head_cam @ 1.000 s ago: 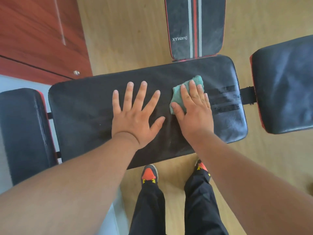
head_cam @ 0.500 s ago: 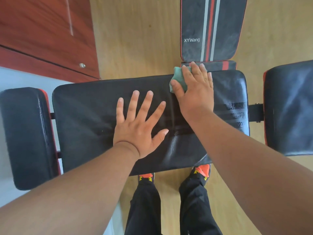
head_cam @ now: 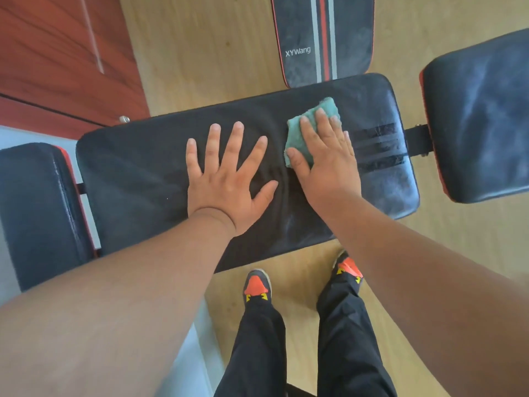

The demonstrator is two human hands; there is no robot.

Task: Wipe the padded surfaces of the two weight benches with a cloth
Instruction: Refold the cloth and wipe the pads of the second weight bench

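Right hand (head_cam: pixel 325 159), fingers flat, presses a folded green cloth (head_cam: pixel 312 121) onto the long black bench pad (head_cam: pixel 137 167); left hand (head_cam: pixel 229 176), splayed open, braces just beside it. Risk: the dusty pad (head_cam: pixel 481 116) beyond the right hand goes unwiped, or the cloth slips from under straight fingers

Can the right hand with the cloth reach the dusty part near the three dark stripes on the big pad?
Probably yes. The right hand presses the green cloth flat just beside the stripes on the same pad, and nothing lies between them.
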